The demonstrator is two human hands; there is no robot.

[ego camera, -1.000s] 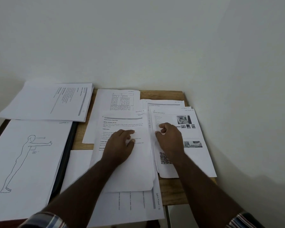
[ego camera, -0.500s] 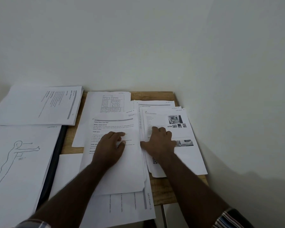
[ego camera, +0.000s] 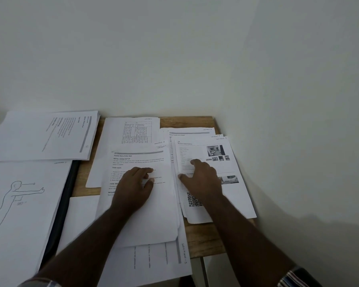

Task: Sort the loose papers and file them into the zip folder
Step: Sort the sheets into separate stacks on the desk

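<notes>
Loose white papers cover a small wooden table [ego camera: 193, 121]. My left hand [ego camera: 134, 188] rests flat on a printed text sheet [ego camera: 139, 214] in the middle. My right hand [ego camera: 201, 180] lies on the photo and QR-code sheet [ego camera: 234, 162] at the right, fingers spread, thumb at that sheet's left edge. A dark zip folder [ego camera: 67, 193] shows as a black strip at the left, mostly hidden under a sheet with a body outline drawing [ego camera: 19, 204].
A text sheet [ego camera: 42, 135] lies at the back left, a table sheet [ego camera: 133, 129] at the back middle, and a ruled sheet [ego camera: 153, 264] hangs over the near edge. White walls stand close behind and to the right.
My right hand slid a little left on the photo sheet and its thumb went to the sheet's left edge. The left hand stayed on the text sheet. The camera shifted slightly.
</notes>
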